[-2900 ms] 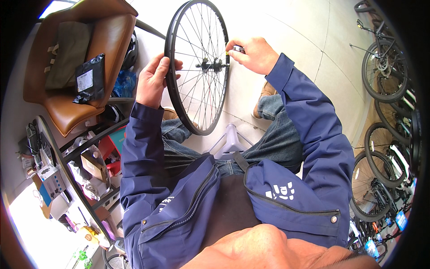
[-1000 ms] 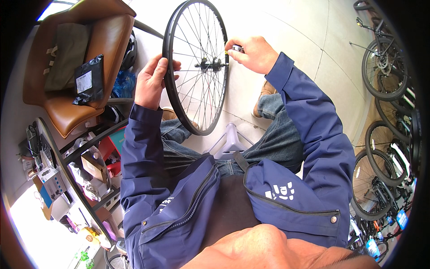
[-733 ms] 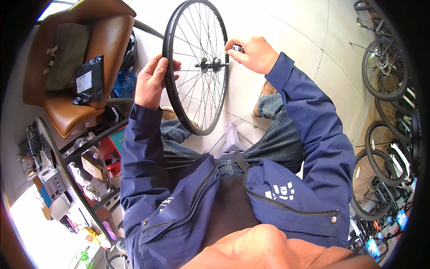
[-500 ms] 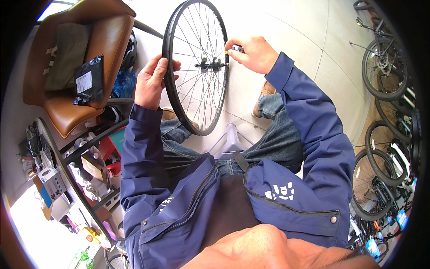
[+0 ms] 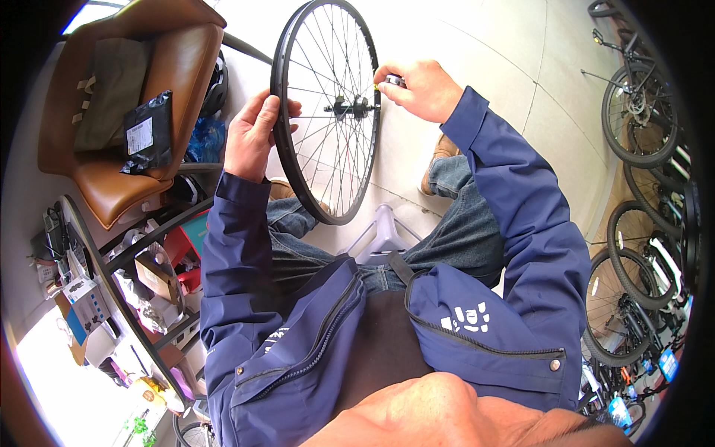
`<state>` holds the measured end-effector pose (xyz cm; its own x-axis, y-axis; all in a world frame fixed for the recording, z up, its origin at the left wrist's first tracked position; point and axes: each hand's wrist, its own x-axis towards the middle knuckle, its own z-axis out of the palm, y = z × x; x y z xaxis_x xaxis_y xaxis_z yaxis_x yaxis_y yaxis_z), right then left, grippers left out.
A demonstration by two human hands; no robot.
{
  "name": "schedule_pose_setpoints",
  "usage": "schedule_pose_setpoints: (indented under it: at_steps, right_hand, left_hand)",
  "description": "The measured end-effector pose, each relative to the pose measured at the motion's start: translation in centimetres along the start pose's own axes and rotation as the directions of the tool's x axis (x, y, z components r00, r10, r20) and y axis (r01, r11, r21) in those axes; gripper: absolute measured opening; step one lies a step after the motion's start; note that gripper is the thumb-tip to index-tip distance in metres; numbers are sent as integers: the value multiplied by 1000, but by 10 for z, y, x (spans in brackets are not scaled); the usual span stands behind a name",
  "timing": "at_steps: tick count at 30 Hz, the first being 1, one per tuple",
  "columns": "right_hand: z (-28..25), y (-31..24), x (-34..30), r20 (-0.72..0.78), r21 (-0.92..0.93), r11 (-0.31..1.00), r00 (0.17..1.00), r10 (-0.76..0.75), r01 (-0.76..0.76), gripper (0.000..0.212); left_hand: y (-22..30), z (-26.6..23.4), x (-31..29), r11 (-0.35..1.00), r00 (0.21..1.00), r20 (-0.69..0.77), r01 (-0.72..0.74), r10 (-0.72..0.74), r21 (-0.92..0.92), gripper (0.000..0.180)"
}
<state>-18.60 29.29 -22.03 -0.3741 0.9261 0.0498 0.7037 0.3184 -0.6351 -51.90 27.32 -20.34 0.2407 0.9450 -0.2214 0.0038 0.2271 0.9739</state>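
Note:
A black bicycle wheel without a tyre stands upright between my knees, its spokes running to a black hub. My left hand grips the rim on its left side, the thumb on the near face and the fingertips showing through the spokes. At the right side of the rim, my right hand pinches a small round dark-and-silver tool that looks like a spoke wrench. A bit of yellow shows where its fingertips meet the rim. How the tool sits on the spoke is hidden by the fingers.
A pale three-legged stand is below the wheel between my legs. On the left, a brown leather chair carries a black plastic parcel. Below it, a black-framed shelf holds boxes. Several bicycles line the right side.

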Motion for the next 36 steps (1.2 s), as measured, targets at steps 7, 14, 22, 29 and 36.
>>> schedule_pose_setpoints:
  at_steps: [7, 14, 22, 29, 36]
  right_hand:
    - [0, 0, 0, 4, -2, 1000, 1000, 4, -4, 24]
    - [-1, -1, 1, 22, 8, 1000, 1000, 10, -10, 25]
    - [-1, -1, 1, 25, 10, 1000, 1000, 15, -15, 24]
    - [-2, -1, 0, 18, 4, 1000, 1000, 4, -4, 24]
    - [0, 1, 0, 13, 9, 1000, 1000, 7, -7, 23]
  left_hand:
    - [3, 3, -1, 999, 1000, -16, -1, 0, -37, 34]
    - [2, 3, 0, 999, 1000, -13, 8, -9, -50, 34]
    - [1, 2, 0, 998, 1000, -13, 3, -4, -56, 35]
    - [1, 2, 0, 998, 1000, -6, 3, -3, -59, 35]
    - [3, 3, -1, 999, 1000, -11, 0, -1, -48, 35]
